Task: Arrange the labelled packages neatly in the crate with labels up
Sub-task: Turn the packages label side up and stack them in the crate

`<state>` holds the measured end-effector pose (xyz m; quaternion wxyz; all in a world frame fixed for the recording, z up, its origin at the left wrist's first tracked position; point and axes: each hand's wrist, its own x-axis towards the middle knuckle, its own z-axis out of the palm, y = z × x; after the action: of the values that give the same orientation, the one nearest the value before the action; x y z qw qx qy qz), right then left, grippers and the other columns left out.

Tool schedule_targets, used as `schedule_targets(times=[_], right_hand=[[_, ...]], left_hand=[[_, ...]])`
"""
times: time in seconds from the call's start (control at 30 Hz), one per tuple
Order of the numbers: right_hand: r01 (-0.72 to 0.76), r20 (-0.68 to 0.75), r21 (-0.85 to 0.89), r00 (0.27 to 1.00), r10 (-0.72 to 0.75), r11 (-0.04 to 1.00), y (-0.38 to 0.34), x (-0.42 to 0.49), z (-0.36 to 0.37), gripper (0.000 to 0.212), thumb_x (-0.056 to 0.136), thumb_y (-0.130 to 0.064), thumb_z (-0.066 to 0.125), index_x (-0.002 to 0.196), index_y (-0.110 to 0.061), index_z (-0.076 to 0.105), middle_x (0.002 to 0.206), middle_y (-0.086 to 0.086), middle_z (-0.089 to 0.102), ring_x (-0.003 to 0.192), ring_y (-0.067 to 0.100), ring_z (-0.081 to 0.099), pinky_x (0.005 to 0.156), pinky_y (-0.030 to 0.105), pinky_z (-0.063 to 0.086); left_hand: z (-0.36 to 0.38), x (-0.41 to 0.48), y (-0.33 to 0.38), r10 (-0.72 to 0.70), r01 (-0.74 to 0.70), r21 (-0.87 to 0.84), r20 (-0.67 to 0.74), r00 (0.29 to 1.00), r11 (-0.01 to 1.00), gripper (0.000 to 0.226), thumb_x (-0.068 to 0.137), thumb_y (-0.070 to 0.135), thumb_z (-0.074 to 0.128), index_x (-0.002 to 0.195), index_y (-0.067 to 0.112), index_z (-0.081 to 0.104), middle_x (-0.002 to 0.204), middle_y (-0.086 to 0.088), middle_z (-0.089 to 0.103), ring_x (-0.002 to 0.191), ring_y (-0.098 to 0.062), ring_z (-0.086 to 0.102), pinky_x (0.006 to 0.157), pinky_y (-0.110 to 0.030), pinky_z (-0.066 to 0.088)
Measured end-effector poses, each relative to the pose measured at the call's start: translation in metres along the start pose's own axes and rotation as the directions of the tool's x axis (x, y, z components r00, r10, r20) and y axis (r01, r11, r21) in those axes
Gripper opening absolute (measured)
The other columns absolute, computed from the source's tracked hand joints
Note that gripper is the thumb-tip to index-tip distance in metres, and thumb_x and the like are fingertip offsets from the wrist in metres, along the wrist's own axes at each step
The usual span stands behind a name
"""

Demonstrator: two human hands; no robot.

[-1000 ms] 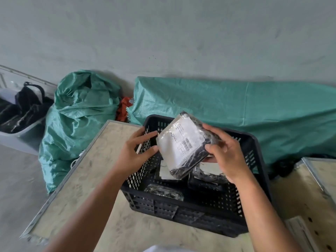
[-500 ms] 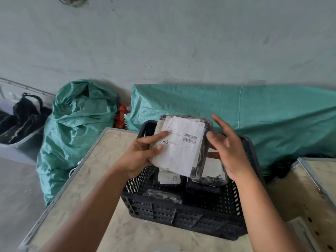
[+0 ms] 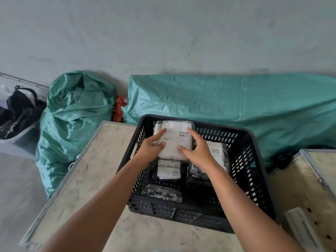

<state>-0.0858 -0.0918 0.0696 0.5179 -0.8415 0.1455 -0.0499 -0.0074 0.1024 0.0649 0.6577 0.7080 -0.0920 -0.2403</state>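
1. A black slatted crate [image 3: 252, 171] sits on the pale tabletop [image 3: 94, 171], and both bare hands reach into its far-left corner.
2. The left hand [image 3: 151, 150] and right hand [image 3: 195, 151] hold a labelled package [image 3: 175, 140] between them, white barcode label up; each grip is a loose clasp, fingers spread on top and thumbs pressed on the label's near part.
3. A second labelled package [image 3: 217, 153] lies just right of the held one, partly behind the right hand.
4. A third labelled package [image 3: 169, 169] lies nearer, its label up.
5. A clear-wrapped dark package [image 3: 162, 192] lies against the crate's near wall.
6. Green woven sacks [image 3: 227, 104] lie behind the crate.
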Motion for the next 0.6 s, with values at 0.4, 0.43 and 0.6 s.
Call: schedule_targets(times=[0.4, 0.43, 0.6], right_hand=[[-0.261, 0.045, -0.246, 0.959, 0.28, 0.934, 0.06, 0.035, 0.073, 0.094, 0.094, -0.014, 0.073, 0.166, -0.027, 0.013, 0.147, 0.014, 0.048, 0.128, 0.03, 0.056, 0.1, 0.034, 0.048], [-0.274, 0.039, -0.246, 0.956, 0.292, 0.93, 0.063, 0.036, 0.075, 0.093, 0.095, -0.013, 0.072, 0.166, -0.027, 0.013, 0.148, 0.015, 0.047, 0.128, 0.03, 0.056, 0.102, 0.035, 0.048], [-0.274, 0.114, -0.332, 0.938, 0.327, 0.903, 0.077, 0.037, 0.083, 0.086, 0.1, -0.01, 0.063, 0.166, -0.017, 0.01, 0.166, 0.02, 0.026, 0.14, 0.033, 0.048, 0.098, 0.024, 0.042]], left_hand=[[-0.01, 0.049, -0.085, -0.287, 0.075, 0.738, 0.165, 0.944, 0.67, 0.118, 0.078, 0.028, 0.086, 0.159, 0.045, 0.001, 0.159, -0.014, 0.024, 0.13, -0.029, 0.048, 0.111, -0.041, 0.042], [-0.008, 0.051, -0.09, -0.297, 0.057, 0.77, 0.175, 0.939, 0.636, 0.123, 0.076, 0.026, 0.087, 0.159, 0.043, -0.002, 0.164, -0.016, 0.012, 0.136, -0.032, 0.043, 0.113, -0.04, 0.039], [-0.001, 0.054, -0.112, -0.275, -0.01, 0.888, 0.153, 0.949, 0.46, 0.115, 0.083, 0.022, 0.081, 0.16, 0.037, -0.003, 0.166, -0.013, -0.023, 0.15, -0.036, 0.025, 0.119, -0.041, 0.029]])
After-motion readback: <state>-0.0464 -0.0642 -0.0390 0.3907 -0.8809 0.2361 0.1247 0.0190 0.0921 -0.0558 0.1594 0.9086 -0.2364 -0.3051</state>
